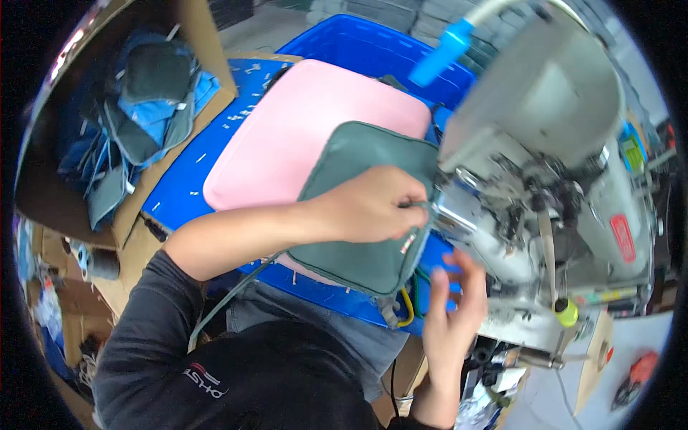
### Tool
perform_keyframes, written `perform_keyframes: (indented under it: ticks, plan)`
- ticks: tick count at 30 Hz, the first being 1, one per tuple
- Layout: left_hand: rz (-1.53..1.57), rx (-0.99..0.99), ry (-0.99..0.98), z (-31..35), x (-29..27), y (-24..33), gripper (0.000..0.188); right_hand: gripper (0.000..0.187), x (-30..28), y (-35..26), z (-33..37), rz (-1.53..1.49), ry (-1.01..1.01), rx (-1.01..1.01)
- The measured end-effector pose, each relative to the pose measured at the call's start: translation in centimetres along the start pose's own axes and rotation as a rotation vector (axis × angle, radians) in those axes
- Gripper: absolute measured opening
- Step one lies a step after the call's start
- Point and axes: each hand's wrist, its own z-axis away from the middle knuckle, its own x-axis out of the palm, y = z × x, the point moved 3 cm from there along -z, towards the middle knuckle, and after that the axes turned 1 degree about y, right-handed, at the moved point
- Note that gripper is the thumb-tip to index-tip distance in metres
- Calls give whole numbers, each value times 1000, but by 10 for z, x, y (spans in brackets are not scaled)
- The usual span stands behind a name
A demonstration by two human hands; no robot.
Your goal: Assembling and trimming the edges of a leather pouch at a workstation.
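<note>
A dark green fabric pad [355, 265] with rounded corners, a bound edge and a small white tag lies partly over a pink rounded board [308, 122]. My left hand [376, 204] reaches across the pad, its fingers closed on the edge beside the sewing machine [530, 179]. Whether they also grip a loose end of the binding is hard to make out. To the front right, my right hand [456, 297] is raised near the pad's corner, fingers apart and holding nothing, slightly blurred. A thin green strip [233, 297] runs from the pad's near left side toward my lap.
At the left stands a cardboard box [208, 50] of blue and dark green fabric pieces [154, 93]. A blue bin [344, 39] sits behind the blue work surface [175, 193], which carries thread scraps. A blue nozzle [441, 54] hangs above, and a yellow loop [408, 308] sits by the front edge.
</note>
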Motion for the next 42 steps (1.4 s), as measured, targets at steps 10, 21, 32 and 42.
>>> perform_keyframes:
  ticks: [10, 21, 32, 42]
  plan:
    - [17, -53, 56, -6, -2, 3, 19, 21, 48, -17, -65, 63, 242, -210]
    - [-146, 67, -58, 3, -17, 10, 6, 15, 32, -14, -50, -63, 99, -350]
    - [-559, 591, -85, -13, -20, 34, 25, 14, 34, -7, -44, -410, 86, -305]
    - [-331, 277, 49, -12, -11, 23, 10, 11, 44, 3, -47, -718, 38, -106]
